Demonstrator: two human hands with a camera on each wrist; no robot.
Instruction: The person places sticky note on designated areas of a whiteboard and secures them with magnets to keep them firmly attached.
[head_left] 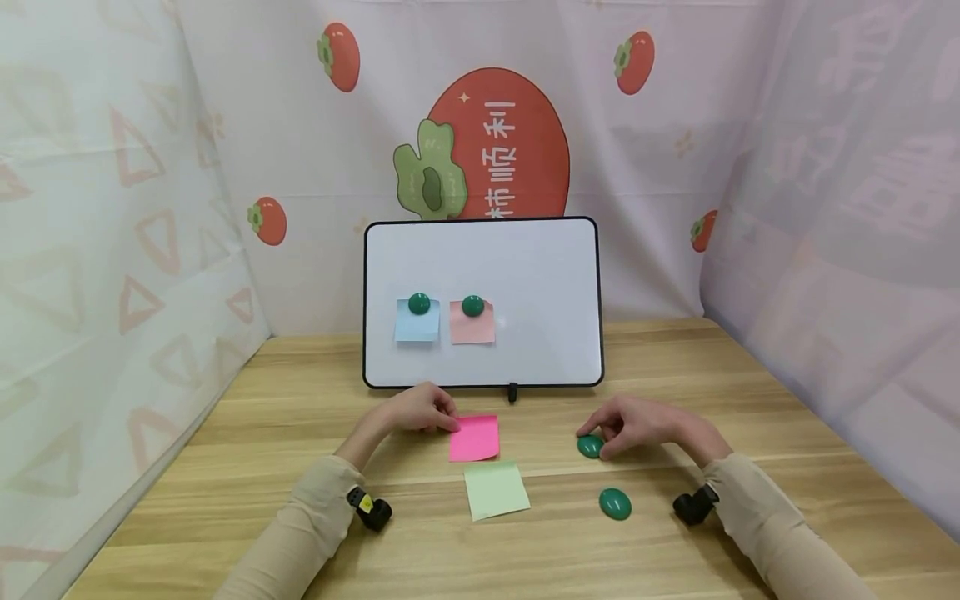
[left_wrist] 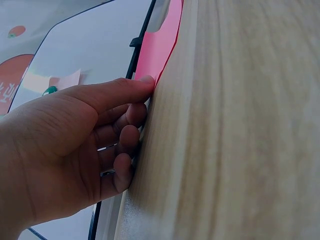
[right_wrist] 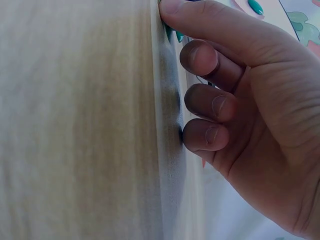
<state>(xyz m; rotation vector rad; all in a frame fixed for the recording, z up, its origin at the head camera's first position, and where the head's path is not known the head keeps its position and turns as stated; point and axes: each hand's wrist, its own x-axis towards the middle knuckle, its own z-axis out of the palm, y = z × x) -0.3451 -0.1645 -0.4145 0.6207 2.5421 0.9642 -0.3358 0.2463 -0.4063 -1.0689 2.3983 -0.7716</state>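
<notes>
My left hand [head_left: 423, 408] pinches the upper left corner of a bright pink sticky note [head_left: 476, 440] lying on the table. In the left wrist view the thumb lies on the edge of that note, the other fingers curled below it. Over on the right, my right hand [head_left: 633, 423] has its thumb and index finger around a round green magnet [head_left: 590, 447] on the tabletop. That magnet is mostly hidden by the thumb in the right wrist view. A second green magnet [head_left: 615, 503] lies nearer to me, and a pale green sticky note [head_left: 497, 492] sits below the pink one.
A black-framed whiteboard [head_left: 540, 292] stands upright at the back of the wooden table [head_left: 300, 517]. On it, green magnets hold a light blue note [head_left: 417, 329] and a pale pink note [head_left: 472, 329]. A small black clip [head_left: 513, 392] is at its bottom edge. Printed cloth hangs around the table.
</notes>
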